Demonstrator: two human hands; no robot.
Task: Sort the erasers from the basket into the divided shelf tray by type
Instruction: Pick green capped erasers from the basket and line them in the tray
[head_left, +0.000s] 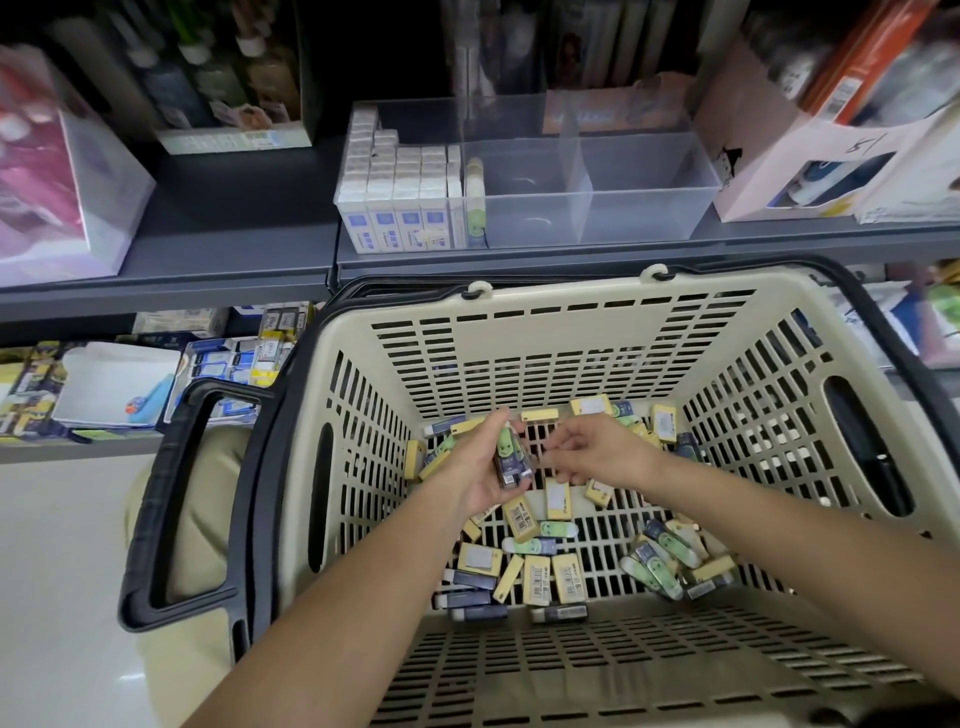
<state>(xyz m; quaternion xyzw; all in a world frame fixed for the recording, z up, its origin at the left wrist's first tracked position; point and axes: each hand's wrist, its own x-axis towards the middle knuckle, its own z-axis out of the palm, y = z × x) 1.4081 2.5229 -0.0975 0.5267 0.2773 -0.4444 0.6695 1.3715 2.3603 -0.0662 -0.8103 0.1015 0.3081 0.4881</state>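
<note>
Centre frame: batching green erasers (511, 460) in left hand (480, 475), gripped tight, likely one tray (647, 221) trip; right hand (597, 452) alongside, loosely curled, empty.

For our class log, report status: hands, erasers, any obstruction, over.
Left hand grips green-faced, dark-sleeved erasers inside beige slotted plastic basket. Right hand open beside them. Clear plastic divided tray unobstructed.

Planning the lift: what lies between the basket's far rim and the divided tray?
Head view: only the grey shelf lip separates basket from tray.
</note>
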